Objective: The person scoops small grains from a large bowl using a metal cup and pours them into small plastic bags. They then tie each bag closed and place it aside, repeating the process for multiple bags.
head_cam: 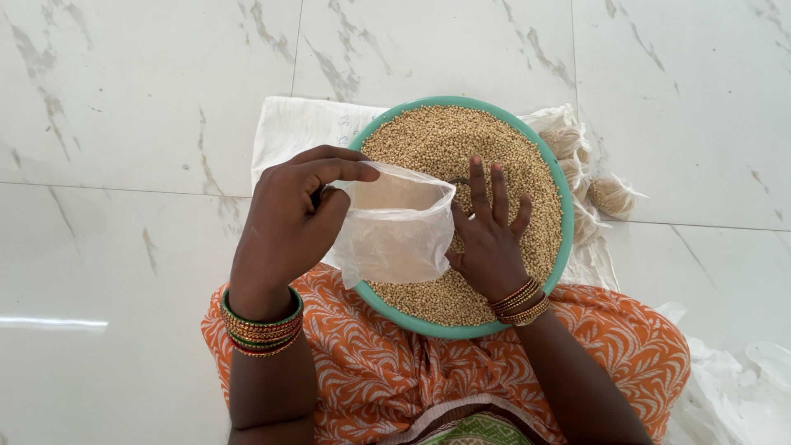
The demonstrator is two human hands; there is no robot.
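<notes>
A round green basin (567, 216) full of small tan grain (445, 140) rests on my lap, over orange patterned cloth. My left hand (288, 222) pinches the rim of a small clear plastic bag (395, 227), holding its mouth open above the grain. My right hand (490, 235) has its thumb at the bag's other edge. Its fingers are spread over the grain, and a dark, small thing shows at the fingertips. The bag seems to hold a little grain; I cannot tell how much.
A white cloth (292, 128) lies under the basin on the white marble floor (124, 99). Several filled, tied bags of grain (611, 196) lie right of the basin. Crumpled clear plastic (733, 387) sits at the lower right.
</notes>
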